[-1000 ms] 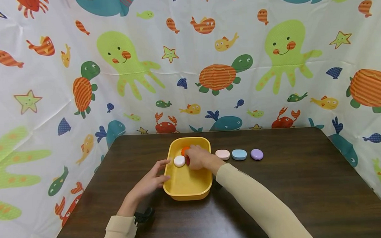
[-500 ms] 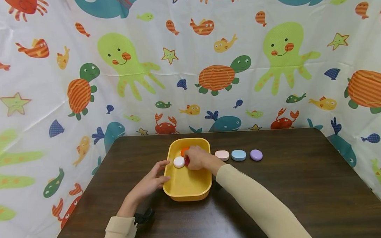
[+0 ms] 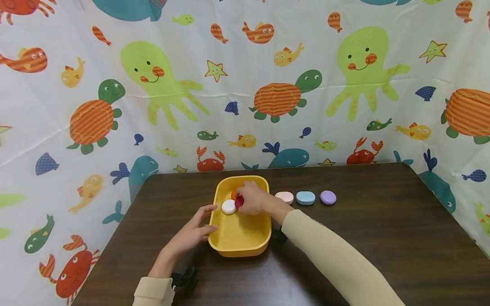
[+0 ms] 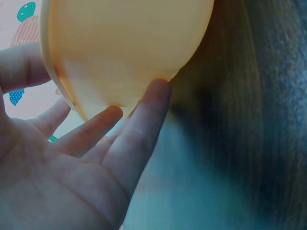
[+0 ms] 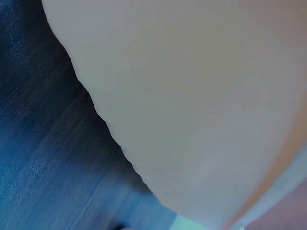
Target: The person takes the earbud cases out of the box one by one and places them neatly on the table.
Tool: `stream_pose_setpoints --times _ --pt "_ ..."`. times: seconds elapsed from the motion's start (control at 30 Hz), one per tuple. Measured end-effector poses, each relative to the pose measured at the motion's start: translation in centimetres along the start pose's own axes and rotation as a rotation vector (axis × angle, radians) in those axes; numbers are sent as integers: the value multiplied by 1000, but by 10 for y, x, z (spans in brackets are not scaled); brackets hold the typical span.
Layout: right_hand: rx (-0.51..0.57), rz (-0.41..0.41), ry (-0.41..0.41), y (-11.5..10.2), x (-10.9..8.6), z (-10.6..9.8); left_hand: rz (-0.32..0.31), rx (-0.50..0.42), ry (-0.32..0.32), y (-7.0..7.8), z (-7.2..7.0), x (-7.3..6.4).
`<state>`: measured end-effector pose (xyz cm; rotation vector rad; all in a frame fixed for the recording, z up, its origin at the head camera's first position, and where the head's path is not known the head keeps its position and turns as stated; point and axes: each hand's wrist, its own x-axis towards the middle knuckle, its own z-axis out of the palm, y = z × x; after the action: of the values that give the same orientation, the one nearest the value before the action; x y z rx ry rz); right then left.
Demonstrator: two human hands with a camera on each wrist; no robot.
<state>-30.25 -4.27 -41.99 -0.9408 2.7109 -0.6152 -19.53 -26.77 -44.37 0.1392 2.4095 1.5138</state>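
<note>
A yellow plastic tub [image 3: 237, 239] stands on the table. My right hand [image 3: 252, 198] reaches into it and pinches a small dark pink rounded piece [image 3: 239, 202], partly hidden by the fingers. Just left of that piece, a white round piece [image 3: 228, 207] lies on the tub floor. Behind it an orange piece [image 3: 233, 195] shows, mostly covered by my right hand. Spread fingers of my left hand [image 3: 193, 233] touch the tub's left side; the left wrist view shows the fingertips [image 4: 158, 88] against its outer wall. The right wrist view is filled mostly by a pale sleeve [image 5: 182, 105].
Right of the tub, a pale pink oval piece [image 3: 285, 197], a light blue oval piece [image 3: 305, 198] and a purple round piece [image 3: 328, 198] lie in a row on the dark wooden table [image 3: 373, 220]. A sea-animal print curtain [image 3: 234, 90] hangs behind the table.
The dark pink piece has tipped and risen slightly in my right hand, showing more of its face. The left hand stays at the tub's side. The head view has shifted a little.
</note>
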Motion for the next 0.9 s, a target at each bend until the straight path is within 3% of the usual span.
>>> stream_pose_setpoints --times 0.37,0.9 --pt "87 12 22 -1 -11 -10 -1 3 -9 0 -2 3" --pt "121 3 92 5 -35 -17 2 6 0 -2 -1 2"
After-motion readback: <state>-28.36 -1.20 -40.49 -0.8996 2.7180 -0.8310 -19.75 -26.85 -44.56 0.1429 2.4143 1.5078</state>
